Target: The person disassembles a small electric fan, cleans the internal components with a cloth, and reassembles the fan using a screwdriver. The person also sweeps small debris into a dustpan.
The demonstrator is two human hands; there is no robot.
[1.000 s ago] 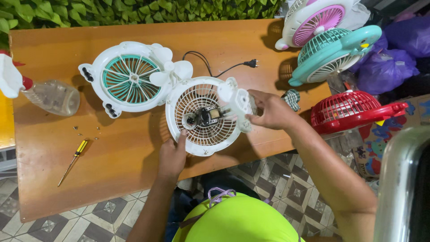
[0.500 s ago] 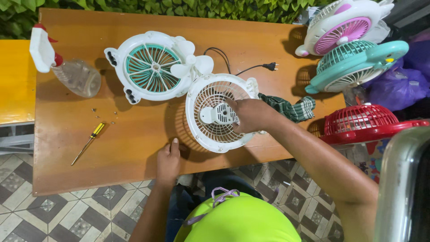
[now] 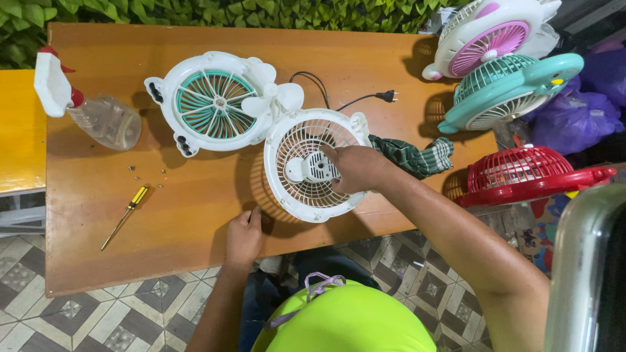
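Small fan-repair stall, outdoors, as I read it: wooden table (image 3: 195,215) on patterned floor tiles (image 3: 59,319), hedge (image 3: 195,12) behind; opened white fan housings (image 3: 312,166) at my hands, screwdriver (image 3: 127,207) and loose screws (image 3: 147,173) left of them, stacked fans (image 3: 508,85) waiting to their right.

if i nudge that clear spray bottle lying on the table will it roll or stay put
The spray bottle lies on its side with a rounded body, so it may rock; its white trigger head would probably stop a full roll. It looks nearly empty, likely light.
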